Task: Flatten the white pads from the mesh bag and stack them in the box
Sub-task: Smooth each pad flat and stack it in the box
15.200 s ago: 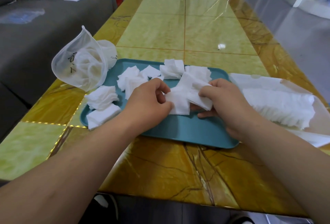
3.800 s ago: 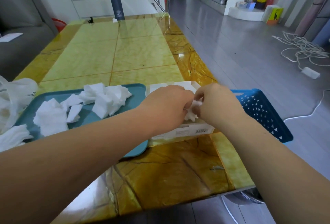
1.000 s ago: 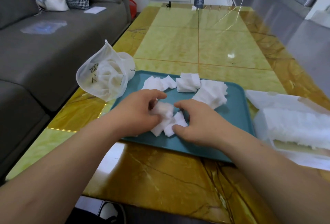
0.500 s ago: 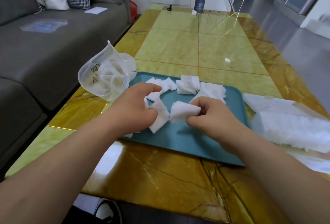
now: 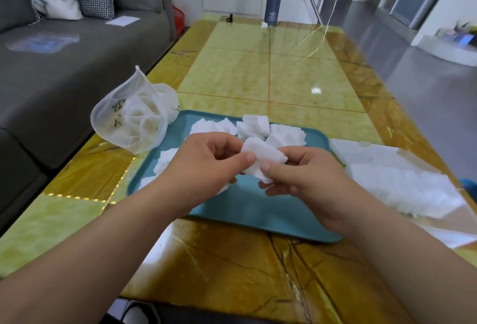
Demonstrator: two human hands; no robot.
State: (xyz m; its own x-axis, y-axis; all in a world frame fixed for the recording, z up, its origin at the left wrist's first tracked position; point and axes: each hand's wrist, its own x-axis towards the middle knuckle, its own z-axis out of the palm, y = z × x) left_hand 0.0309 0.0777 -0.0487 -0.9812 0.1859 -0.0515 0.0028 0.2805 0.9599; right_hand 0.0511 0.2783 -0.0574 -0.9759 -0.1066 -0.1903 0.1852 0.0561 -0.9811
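Above the teal tray (image 5: 247, 210), both hands hold one crumpled white pad (image 5: 265, 157) between them. My left hand (image 5: 204, 166) pinches its left edge with thumb and fingers. My right hand (image 5: 304, 176) pinches its lower right part. Several more loose white pads (image 5: 258, 127) lie at the tray's far side, and a few sit under my left hand. The mesh bag (image 5: 131, 120) lies open at the tray's left corner with pads inside. The white box (image 5: 402, 187), filled with a row of flat pads, stands to the right of the tray.
The tray sits on a glossy yellow marble table (image 5: 268, 73). A dark flask (image 5: 272, 3) stands at the table's far end. A grey sofa (image 5: 51, 65) runs along the left, with a white handbag (image 5: 55, 1) on it. A bit of a blue basket (image 5: 469, 185) shows at the right edge.
Both hands have lifted off the tray and come together on a single pad, which is now held higher than half a second ago.
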